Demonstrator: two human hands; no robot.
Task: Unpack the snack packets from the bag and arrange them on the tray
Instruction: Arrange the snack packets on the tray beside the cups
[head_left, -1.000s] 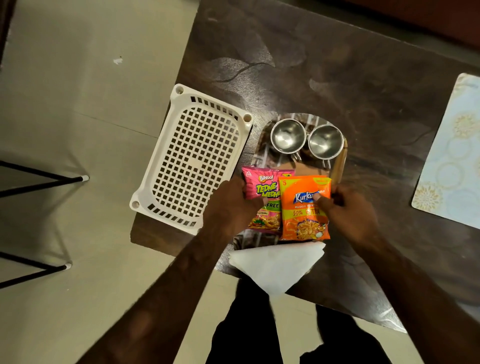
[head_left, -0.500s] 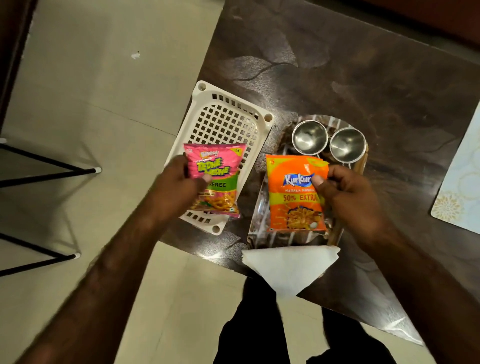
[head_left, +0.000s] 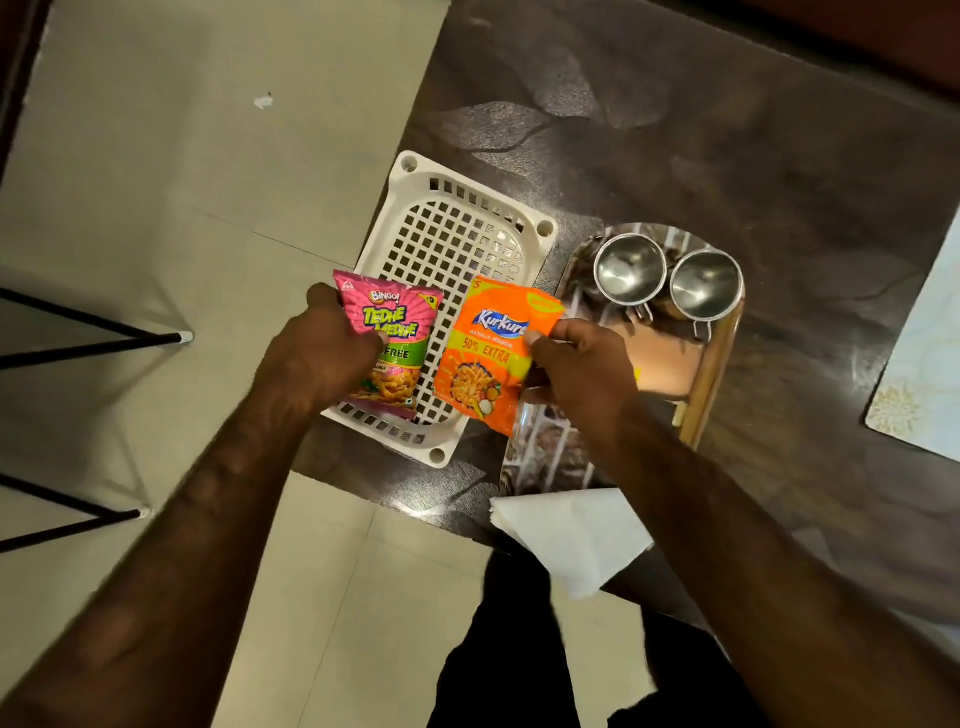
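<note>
A white perforated plastic tray (head_left: 457, 228) lies at the table's near-left corner. My left hand (head_left: 322, 358) grips a pink Bingo Tedhe Medhe snack packet (head_left: 395, 325) by its left side, over the tray's near-left part. My right hand (head_left: 576, 369) pinches an orange Kurkure snack packet (head_left: 483, 358) by its right edge; the packet hangs over the tray's right rim. Whether either packet touches the tray is unclear. No bag shows in this view.
A shiny steel tray (head_left: 660, 364) with a wooden rim sits right of the white one and carries two steel cups (head_left: 631, 270). A folded white napkin (head_left: 571, 535) overhangs the table's near edge. A pale placemat (head_left: 924, 374) lies at the far right. Black stand legs (head_left: 93, 343) rest on the floor.
Both hands moved left with their packets: the pink one from over the steel tray to the white tray's near-left part, the orange one from the steel tray to the white tray's right rim.
</note>
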